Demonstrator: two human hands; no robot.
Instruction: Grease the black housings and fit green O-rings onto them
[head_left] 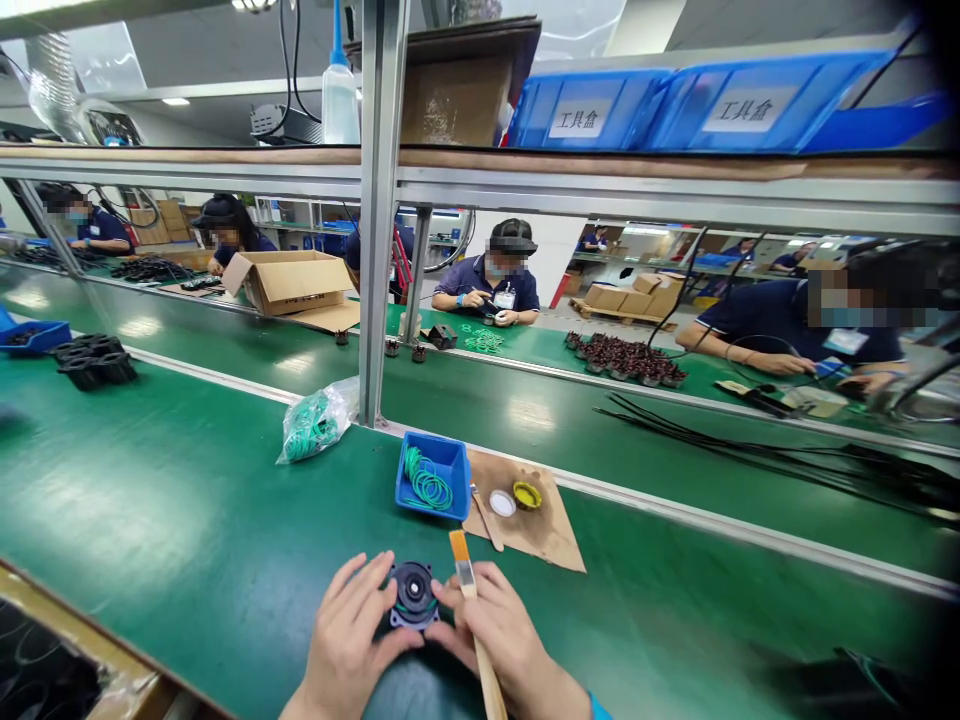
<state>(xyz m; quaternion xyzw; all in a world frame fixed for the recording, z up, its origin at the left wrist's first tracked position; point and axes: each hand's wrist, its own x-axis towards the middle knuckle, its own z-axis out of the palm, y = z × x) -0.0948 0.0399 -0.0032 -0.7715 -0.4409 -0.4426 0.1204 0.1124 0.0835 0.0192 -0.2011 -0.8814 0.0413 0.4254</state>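
Observation:
Between my two hands sits a black round part with a square flange (415, 592), low over the green table; a bit of green ring shows along its lower edge. My left hand (350, 632) grips its left side with fingers and thumb. My right hand (501, 632) holds a flat paintbrush (465, 570) with orange bristles pointing up, while its fingertips touch the part's right side. Just beyond stands a blue bin (405, 508) of green rubber rings (430, 486). Beside it, a second brush (489, 520) lies on stained cardboard (551, 525) with a yellow-rimmed pot (527, 495) and a white lid (502, 503).
A bag of green rings (315, 425) lies by a metal post (373, 300). Black molded parts (96, 360) sit at left, and a dark object (855, 685) at lower right. Behind a metal rail (675, 515), black strips (750, 455) lie on the belt. Several people work across the line.

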